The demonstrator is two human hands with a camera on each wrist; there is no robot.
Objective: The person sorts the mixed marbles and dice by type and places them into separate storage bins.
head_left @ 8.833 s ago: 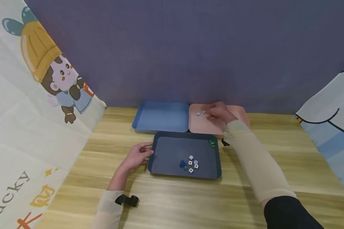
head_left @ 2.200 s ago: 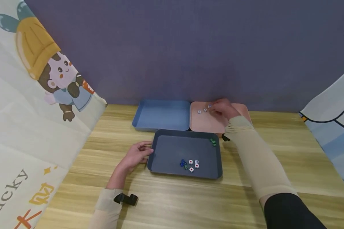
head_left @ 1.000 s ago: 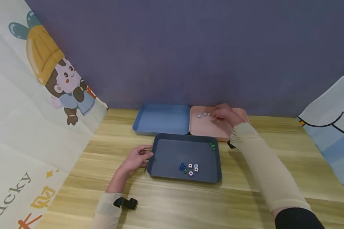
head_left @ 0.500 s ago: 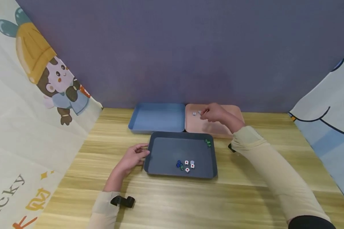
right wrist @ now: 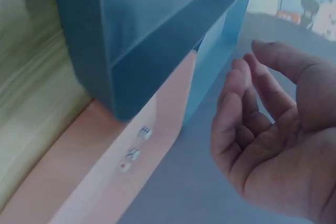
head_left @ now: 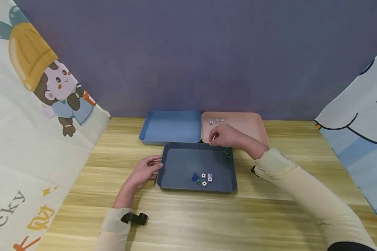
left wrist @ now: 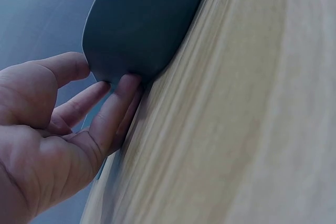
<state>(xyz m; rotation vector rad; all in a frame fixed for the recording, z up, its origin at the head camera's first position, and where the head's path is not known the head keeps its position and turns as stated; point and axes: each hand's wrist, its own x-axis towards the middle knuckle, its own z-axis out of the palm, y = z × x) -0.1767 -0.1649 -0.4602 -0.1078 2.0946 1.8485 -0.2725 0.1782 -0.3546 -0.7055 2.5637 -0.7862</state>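
My left hand [head_left: 144, 170] rests its fingertips and thumb on the left side of the dark grey tray [head_left: 179, 164]; the left wrist view shows loosely bent fingers against its outer wall. Above the far rim of that tray hovers my right hand [head_left: 227, 136], its fingers loosely curled with nothing between them in the right wrist view. Several white dice [head_left: 209, 179] lie in the dark tray, beside small blue pieces [head_left: 194, 177] and a green one. Three white dice [right wrist: 133, 153] sit in a line in the pink tray [head_left: 246, 122].
A blue tray [head_left: 174, 127] stands left of the pink one, both against the purple backdrop [head_left: 188, 59]. Small green pieces [head_left: 227, 154] lie in the dark tray's far right corner, below my right hand. The wooden table [head_left: 188, 219] extends toward me.
A white die has gone from the dark tray to the pink tray, where my right hand let it go. That hand has drawn back toward the dark tray; the left hand stays put.
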